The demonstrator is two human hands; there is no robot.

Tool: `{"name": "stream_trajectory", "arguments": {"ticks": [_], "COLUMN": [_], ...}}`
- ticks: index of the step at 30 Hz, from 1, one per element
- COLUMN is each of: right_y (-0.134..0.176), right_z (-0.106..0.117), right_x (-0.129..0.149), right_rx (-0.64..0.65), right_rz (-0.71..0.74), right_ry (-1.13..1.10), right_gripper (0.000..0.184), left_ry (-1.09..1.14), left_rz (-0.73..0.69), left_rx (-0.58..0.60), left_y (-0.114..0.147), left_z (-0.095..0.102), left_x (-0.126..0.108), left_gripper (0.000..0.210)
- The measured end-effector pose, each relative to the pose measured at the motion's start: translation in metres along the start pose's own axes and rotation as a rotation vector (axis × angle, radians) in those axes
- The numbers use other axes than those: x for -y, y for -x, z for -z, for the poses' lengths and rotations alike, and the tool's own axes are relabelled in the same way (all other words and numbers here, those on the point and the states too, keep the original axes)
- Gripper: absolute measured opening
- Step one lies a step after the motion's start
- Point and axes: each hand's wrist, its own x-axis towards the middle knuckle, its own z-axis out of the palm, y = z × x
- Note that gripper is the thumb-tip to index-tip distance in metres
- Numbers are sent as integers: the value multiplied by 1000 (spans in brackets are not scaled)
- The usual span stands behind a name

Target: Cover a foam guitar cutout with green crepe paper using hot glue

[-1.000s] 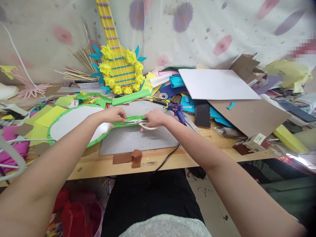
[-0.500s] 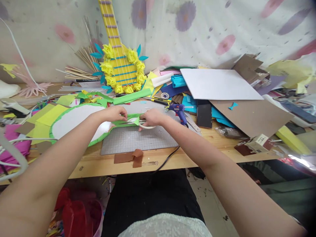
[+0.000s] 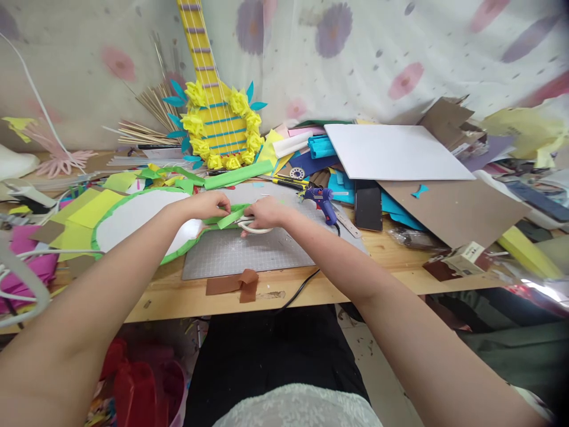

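Observation:
A guitar-shaped white board [image 3: 133, 222] edged with green crepe paper lies on the left of the table, its narrow neck running right between my hands. My right hand [image 3: 265, 212] grips white-handled scissors [image 3: 255, 228] over that neck, the blades pointing left. A green paper strip [image 3: 232, 218] slants across the blades. My left hand [image 3: 210, 204] has its fingers pinched at the strip's left end, just above the neck. Beneath both hands is a grey cutting mat [image 3: 249, 255].
A blue glue gun [image 3: 324, 203] and a phone [image 3: 368, 206] lie right of my hands. Behind stands a yellow paper guitar [image 3: 222, 127] with roses. A white board [image 3: 398, 151] rests on stacked paper. Brown paper pieces [image 3: 231, 284] lie at the front edge, near a black cable [image 3: 304, 287].
My right hand and the scissors have shifted slightly left towards my left hand. The green strip now lies slanted across the blades. My left hand has barely moved.

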Motion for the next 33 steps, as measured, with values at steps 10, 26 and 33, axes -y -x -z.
{"name": "stream_trajectory", "arguments": {"ticks": [10,26,33], "right_y": [37,86,84], "right_z": [-3,-30,-41], "right_x": [-15,-45,-49], "right_rx": [-40,-187,-185], "right_rz": [-33,-616,-672], "right_ry": [-40,-195,-259], "right_gripper": [65,57,59], "left_ry": [160,-94,-220], "left_rz": [220,138,-47], "left_rx": [-263,-299,-96], "left_y": [9,-22,-30], "left_z": [16,-17,-51], "left_x": [7,-46,-69], "left_gripper": [43,49,66]}}
